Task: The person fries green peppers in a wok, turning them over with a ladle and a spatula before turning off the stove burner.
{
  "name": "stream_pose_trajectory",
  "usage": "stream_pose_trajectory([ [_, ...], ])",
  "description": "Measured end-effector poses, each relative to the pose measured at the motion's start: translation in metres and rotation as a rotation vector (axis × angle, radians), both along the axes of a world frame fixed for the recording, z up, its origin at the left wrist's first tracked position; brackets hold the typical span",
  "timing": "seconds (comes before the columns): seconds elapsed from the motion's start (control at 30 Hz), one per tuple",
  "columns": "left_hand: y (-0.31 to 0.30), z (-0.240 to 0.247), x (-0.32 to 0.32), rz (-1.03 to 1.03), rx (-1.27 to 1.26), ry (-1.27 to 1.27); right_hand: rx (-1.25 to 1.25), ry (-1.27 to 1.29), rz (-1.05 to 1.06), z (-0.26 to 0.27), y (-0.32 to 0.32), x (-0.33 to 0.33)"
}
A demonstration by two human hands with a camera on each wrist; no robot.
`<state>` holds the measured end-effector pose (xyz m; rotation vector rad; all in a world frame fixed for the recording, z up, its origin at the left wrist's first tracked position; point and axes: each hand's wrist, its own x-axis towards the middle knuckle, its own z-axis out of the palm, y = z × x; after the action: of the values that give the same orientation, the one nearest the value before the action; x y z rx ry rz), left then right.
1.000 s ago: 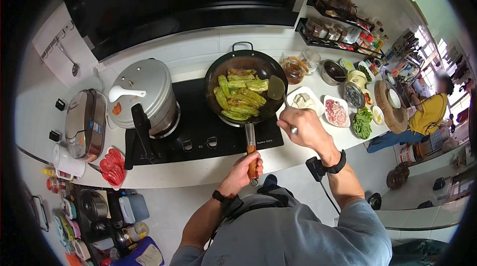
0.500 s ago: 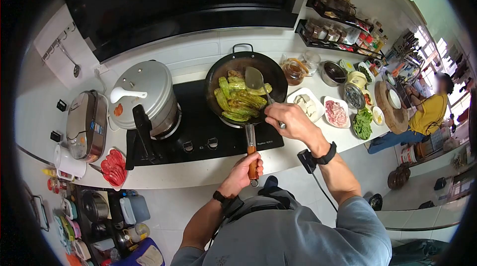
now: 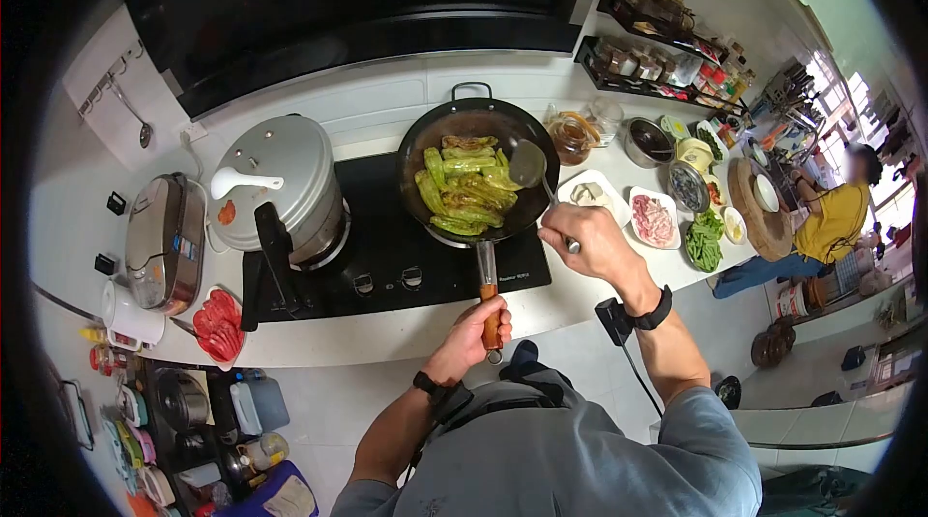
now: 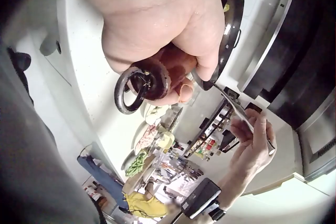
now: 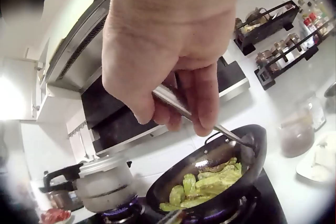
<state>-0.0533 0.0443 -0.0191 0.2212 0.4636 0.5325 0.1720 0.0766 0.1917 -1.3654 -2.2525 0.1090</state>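
Observation:
A black wok [image 3: 414, 152] holds long green peppers [image 3: 466, 185] with browned, wrinkled skins. My left hand [image 3: 476, 330] grips its wooden handle [image 3: 491, 293], fingers wrapped round it; the metal hanging ring [image 4: 125, 94] sticks out past the palm in the left wrist view. Over the counter just right of the wok, my right hand [image 3: 594, 242] holds a metal spatula [image 3: 527, 164] by its handle. The spatula's blade is at the wok's right inner wall, beside the peppers. In the right wrist view, fingers and thumb curl round the spatula's shaft [image 5: 173, 100].
Left of the wok stands a pressure cooker [image 3: 304, 155] with a white spoon [image 3: 249, 181] on its lid. Plates of white pieces [image 3: 588, 194], sliced meat [image 3: 654, 219] and green vegetables [image 3: 706, 244] line the counter at right. A person in yellow [image 3: 836, 222] stands farther right.
The spatula went left over the peppers half a second ago, then came back to the wok's right side with my right hand. My left hand has stayed on the handle.

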Motion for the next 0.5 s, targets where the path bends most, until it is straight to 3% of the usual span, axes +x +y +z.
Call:
stream_pose_trajectory([
  [0.1, 0.000, -0.001, 0.001, 0.001, -0.012, -0.004, -0.082, -0.048, -0.051, 0.008, -0.005, -0.007],
  [0.2, 0.000, -0.001, 0.001, -0.001, -0.012, -0.018, -0.006, 0.007, -0.127, 0.013, -0.003, -0.017],
  [0.27, 0.000, 0.000, 0.000, -0.002, -0.006, -0.006, 0.066, 0.199, -0.188, 0.014, -0.001, -0.023],
  [0.4, 0.001, -0.007, 0.000, -0.008, -0.009, -0.019, 0.134, 0.279, -0.079, -0.001, 0.006, -0.028],
  [0.5, 0.001, -0.006, -0.002, -0.013, -0.032, -0.025, 0.046, 0.256, -0.081, -0.023, 0.015, -0.017],
])
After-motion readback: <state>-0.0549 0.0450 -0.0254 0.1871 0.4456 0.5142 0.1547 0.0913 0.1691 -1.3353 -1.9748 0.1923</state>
